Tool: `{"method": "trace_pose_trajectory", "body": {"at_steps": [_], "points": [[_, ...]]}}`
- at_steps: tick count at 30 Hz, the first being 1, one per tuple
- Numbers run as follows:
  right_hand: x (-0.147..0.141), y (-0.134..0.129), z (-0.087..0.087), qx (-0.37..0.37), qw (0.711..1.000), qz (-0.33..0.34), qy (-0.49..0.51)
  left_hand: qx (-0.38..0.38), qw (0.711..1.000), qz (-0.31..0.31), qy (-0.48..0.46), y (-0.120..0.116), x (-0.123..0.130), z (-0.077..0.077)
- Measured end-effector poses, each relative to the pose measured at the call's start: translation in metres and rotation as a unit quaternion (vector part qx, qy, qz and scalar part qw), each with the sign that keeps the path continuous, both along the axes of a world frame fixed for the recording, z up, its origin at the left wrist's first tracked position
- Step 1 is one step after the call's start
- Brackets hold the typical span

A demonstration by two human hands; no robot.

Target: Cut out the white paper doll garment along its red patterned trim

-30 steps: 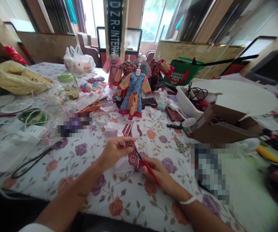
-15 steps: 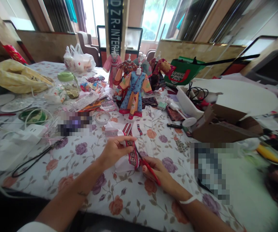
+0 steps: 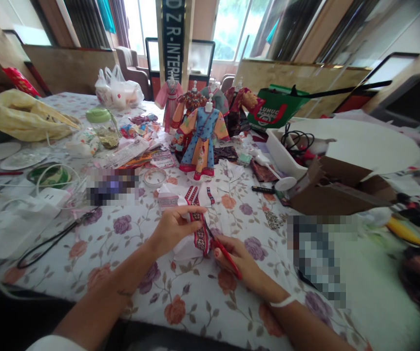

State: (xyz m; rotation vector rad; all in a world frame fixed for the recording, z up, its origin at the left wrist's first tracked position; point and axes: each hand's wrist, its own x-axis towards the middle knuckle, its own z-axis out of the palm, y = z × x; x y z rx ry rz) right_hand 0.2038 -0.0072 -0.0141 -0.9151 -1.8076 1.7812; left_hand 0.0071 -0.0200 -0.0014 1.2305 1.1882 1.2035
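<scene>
Left fingers (image 3: 190, 210): pinched white cloth with red-black patterned band (image 3: 200, 239).
Right fingers (image 3: 226, 241): gripped red-handled scissors (image 3: 229, 259).
Beyond both: blue-and-orange miniature robe (image 3: 201, 139) stood upright.

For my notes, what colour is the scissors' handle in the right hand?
The handle is red, clearest in the head view.

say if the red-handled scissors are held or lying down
Held: the right hand grips the red-handled scissors, blades at red-banded white cloth.
</scene>
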Motion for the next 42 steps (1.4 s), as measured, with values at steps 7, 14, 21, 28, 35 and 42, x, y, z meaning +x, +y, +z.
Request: {"method": "trace_pose_trajectory", "body": {"at_steps": [7,14,21,28,35,42], "points": [[0.0014,-0.0019,-0.002,-0.025,1.0,-0.009,-0.007,-0.002,1.0,0.001,-0.012,0.0001,0.0006,0.001],[0.0007,-0.0005,-0.0031,-0.011,1.0,-0.007,0.007,-0.014,0.999,0.002,-0.032,-0.0006,0.0018,0.0026],[0.0,0.001,-0.0033,0.012,1.0,-0.016,-0.006,-0.003,0.999,-0.006,-0.042,0.0002,0.0013,0.0026],[0.0006,-0.0001,-0.0012,0.017,0.999,-0.023,-0.036,0.004,1.0,0.012,-0.021,0.0002,-0.0021,0.0073],[0.0014,0.0003,-0.0026,-0.002,1.0,-0.012,-0.017,0.009,1.0,0.02,0.003,0.0006,-0.0022,0.007],[0.0021,0.0005,-0.0014,0.021,1.0,-0.004,-0.018,0.009,1.0,0.008,0.004,0.0006,-0.0024,0.0014]]}}
